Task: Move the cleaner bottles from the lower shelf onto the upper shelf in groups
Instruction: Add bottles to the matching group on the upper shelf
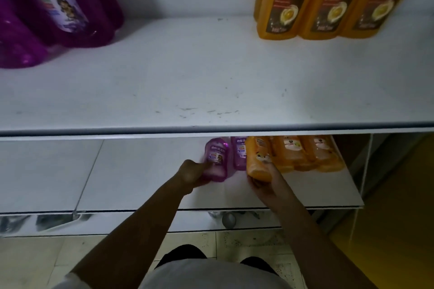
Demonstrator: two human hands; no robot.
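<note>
Both hands are down at the lower shelf [141,171], each wrapped round a bottle. The left hand [191,172] grips a purple bottle [217,159] from its left side, thumb lying against the lower front near the label. The right hand [264,186] holds an orange bottle [258,159] by its base, fingers curled beneath it. This bottle sits a little forward of its neighbours. Between the two held bottles, just behind them, stands a second purple bottle [239,155]. To the right of the held orange one, a row of orange bottles [305,155] is packed close together (their tops are hidden by the edge of the shelf above). On the upper shelf [187,77], large purple cleaner bottles [58,7] cluster at the far left. Three tall orange cleaner bottles [328,0] stand side by side at the far right, well apart from the purple group. Speckled floor tiles [246,241] show below the shelving.
</note>
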